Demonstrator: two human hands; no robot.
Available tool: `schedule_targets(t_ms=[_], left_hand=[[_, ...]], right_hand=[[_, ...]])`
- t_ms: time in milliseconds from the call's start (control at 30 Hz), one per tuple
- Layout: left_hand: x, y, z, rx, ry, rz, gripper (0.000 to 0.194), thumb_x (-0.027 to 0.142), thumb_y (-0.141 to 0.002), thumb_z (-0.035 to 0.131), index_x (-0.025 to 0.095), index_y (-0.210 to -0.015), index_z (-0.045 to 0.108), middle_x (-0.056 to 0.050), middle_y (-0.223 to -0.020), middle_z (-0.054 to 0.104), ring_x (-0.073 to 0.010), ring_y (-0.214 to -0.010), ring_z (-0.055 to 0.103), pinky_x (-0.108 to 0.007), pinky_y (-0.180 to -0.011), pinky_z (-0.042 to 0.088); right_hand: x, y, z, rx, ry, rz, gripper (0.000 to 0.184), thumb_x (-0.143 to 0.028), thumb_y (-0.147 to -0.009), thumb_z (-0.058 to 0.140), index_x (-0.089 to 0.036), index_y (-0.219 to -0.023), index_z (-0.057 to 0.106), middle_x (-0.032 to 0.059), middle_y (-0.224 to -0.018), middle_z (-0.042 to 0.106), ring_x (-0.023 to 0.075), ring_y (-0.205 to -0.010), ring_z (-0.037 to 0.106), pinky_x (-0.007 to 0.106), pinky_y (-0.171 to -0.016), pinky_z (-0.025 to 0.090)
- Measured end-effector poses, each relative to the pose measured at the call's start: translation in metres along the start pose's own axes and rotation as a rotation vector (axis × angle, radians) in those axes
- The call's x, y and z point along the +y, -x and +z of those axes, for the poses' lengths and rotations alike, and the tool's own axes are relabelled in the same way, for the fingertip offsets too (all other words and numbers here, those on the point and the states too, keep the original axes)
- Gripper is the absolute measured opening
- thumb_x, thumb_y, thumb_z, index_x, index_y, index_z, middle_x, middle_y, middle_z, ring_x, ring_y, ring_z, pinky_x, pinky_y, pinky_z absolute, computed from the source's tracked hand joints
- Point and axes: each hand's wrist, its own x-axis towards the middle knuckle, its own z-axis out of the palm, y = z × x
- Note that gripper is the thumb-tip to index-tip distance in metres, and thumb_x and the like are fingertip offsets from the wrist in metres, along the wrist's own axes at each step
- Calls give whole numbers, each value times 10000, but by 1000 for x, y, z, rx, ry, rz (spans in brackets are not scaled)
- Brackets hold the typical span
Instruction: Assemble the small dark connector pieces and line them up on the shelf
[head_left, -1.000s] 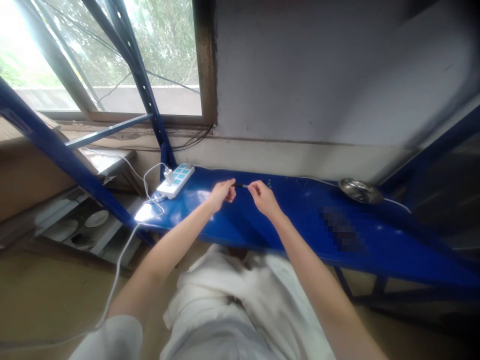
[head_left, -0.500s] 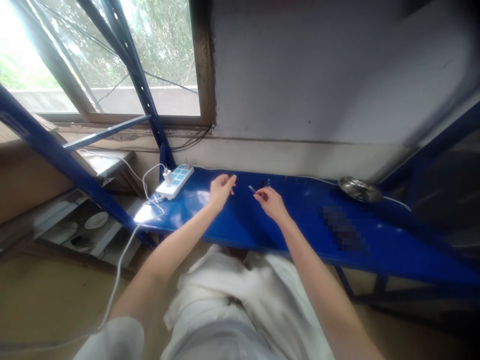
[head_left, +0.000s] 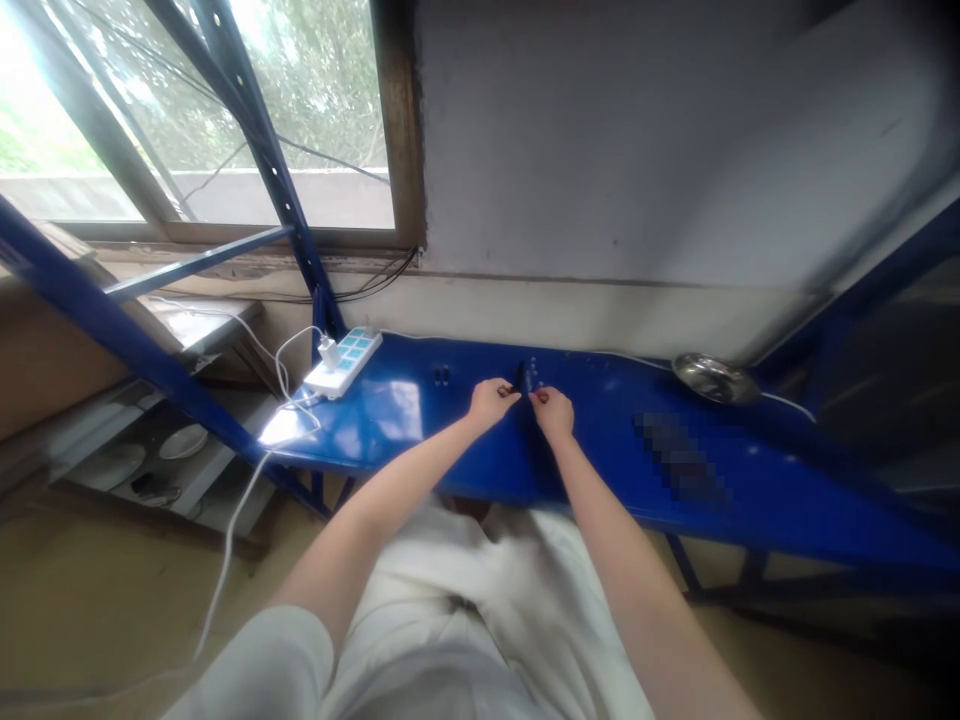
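Both my hands are together over the middle of a blue metal shelf [head_left: 420,440]. My left hand [head_left: 489,402] is closed in a pinch on a small dark slender object [head_left: 519,376] that stands upright between the hands. My right hand [head_left: 553,410] is also pinched, its fingertips close beside the same object; what it grips is too small to make out. A few small dark bits [head_left: 441,376] lie on the shelf to the left of my hands.
A white power strip [head_left: 339,362] with a plugged-in charger and white cable lies at the shelf's left end. A metal dish [head_left: 709,378] sits at the back right. Blue rack struts cross a window on the left. Plates lie on a low shelf [head_left: 180,442].
My hands held a thin dark object between them, drew apart, then came together again further right. The camera view shifted slightly.
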Motion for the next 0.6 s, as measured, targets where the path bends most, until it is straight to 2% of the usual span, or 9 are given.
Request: schedule_targets(t_ms=[233, 400, 600], left_hand=[[-11, -17, 26, 9, -69, 13, 71, 198, -716, 632, 135, -748, 640, -40, -711, 638, -125, -639, 557, -261, -672, 454], [-16, -26, 35, 34, -79, -25, 46, 182, -725, 618, 142, -738, 635, -37, -708, 631, -133, -646, 550, -270, -680, 450], [-25, -27, 41, 10, -229, 36, 118, 184, -730, 601, 136, -623, 610, -61, -681, 605, -162, -679, 534, -289, -681, 434]], right_hand=[[10, -8, 17, 46, 78, -96, 210, -310, -800, 482, -174, -828, 640, 75, -811, 668, 192, -763, 604, 282, -667, 408], [12, -7, 19, 81, 44, -130, 255, -328, -802, 453, -165, -823, 648, 84, -785, 665, 187, -713, 597, 282, -650, 408], [13, -5, 18, 78, 24, -134, 282, -339, -798, 450, -158, -834, 662, 89, -782, 668, 185, -702, 594, 277, -641, 411]])
